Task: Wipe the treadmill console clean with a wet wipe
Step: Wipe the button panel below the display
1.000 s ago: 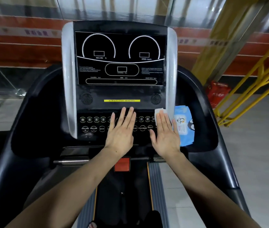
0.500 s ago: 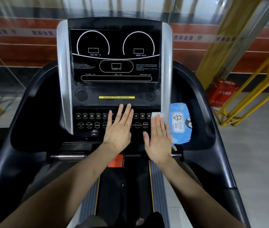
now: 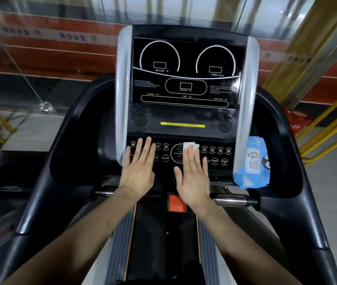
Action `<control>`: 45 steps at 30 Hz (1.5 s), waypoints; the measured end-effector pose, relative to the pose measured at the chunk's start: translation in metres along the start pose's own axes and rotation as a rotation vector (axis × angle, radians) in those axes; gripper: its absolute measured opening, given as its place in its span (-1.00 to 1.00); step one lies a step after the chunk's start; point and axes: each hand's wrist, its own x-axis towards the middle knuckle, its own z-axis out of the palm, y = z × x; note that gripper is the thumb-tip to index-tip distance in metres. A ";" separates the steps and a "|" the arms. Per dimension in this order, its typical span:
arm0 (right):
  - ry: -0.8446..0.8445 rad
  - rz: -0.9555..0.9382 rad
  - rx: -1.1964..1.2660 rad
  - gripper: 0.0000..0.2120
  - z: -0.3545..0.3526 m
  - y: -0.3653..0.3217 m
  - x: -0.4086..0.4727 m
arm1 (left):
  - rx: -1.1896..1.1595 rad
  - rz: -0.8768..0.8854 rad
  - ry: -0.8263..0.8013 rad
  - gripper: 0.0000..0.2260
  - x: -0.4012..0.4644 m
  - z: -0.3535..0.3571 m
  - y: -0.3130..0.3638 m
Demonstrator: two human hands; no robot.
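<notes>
The black treadmill console (image 3: 186,79) with silver side trims fills the middle of the view, with its button panel (image 3: 217,155) below the display. My right hand (image 3: 192,173) lies flat with straight fingers on the panel's middle and presses a white wet wipe (image 3: 190,145) under its fingertips; only the wipe's far edge shows. My left hand (image 3: 138,169) rests flat, fingers straight, on the left part of the button panel near the left silver trim.
A blue wet-wipe pack (image 3: 253,163) lies in the right tray of the console. A red safety key (image 3: 177,203) sits below the panel between steel grip bars (image 3: 231,200). Yellow railings (image 3: 332,128) stand at the right, glass panels behind.
My right hand has slid the wipe leftwards, from the panel's right edge beside the blue pack to the panel's middle. My left hand has shifted left too. The camera view has swung left.
</notes>
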 end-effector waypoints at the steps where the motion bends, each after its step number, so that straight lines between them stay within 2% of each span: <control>1: -0.009 -0.018 -0.001 -0.36 0.002 -0.011 0.002 | 0.003 -0.016 -0.005 -0.21 -0.004 0.000 -0.012; 7: -0.018 -0.100 -0.040 -0.36 0.019 -0.068 0.017 | 0.035 -0.044 -0.007 -0.19 -0.020 -0.002 -0.075; 15: -0.082 -0.327 -0.118 -0.37 0.033 -0.131 0.041 | 0.048 -0.032 -0.048 -0.23 -0.028 -0.013 -0.108; 20: -0.101 -0.505 -0.251 -0.37 0.027 -0.113 0.039 | 0.047 -0.020 -0.037 -0.22 -0.029 -0.011 -0.116; 23: -0.133 -0.630 -0.347 -0.35 0.017 -0.093 0.040 | 0.043 0.004 -0.034 -0.25 -0.026 -0.012 -0.103; 26: -0.151 -0.671 -0.379 -0.36 0.004 -0.065 0.041 | 0.027 0.043 -0.023 -0.25 -0.020 -0.013 -0.081; 31: -0.112 -0.550 -0.377 -0.38 -0.017 0.007 0.025 | -0.023 0.130 0.008 -0.26 -0.002 -0.010 -0.031; 40: -0.039 -0.162 -0.284 -0.37 -0.051 0.129 -0.011 | -0.034 0.254 -0.010 -0.24 0.025 -0.002 0.086; 45: -0.021 -0.060 -0.213 -0.36 -0.049 0.144 -0.017 | 0.014 0.258 -0.036 -0.22 0.032 0.000 0.127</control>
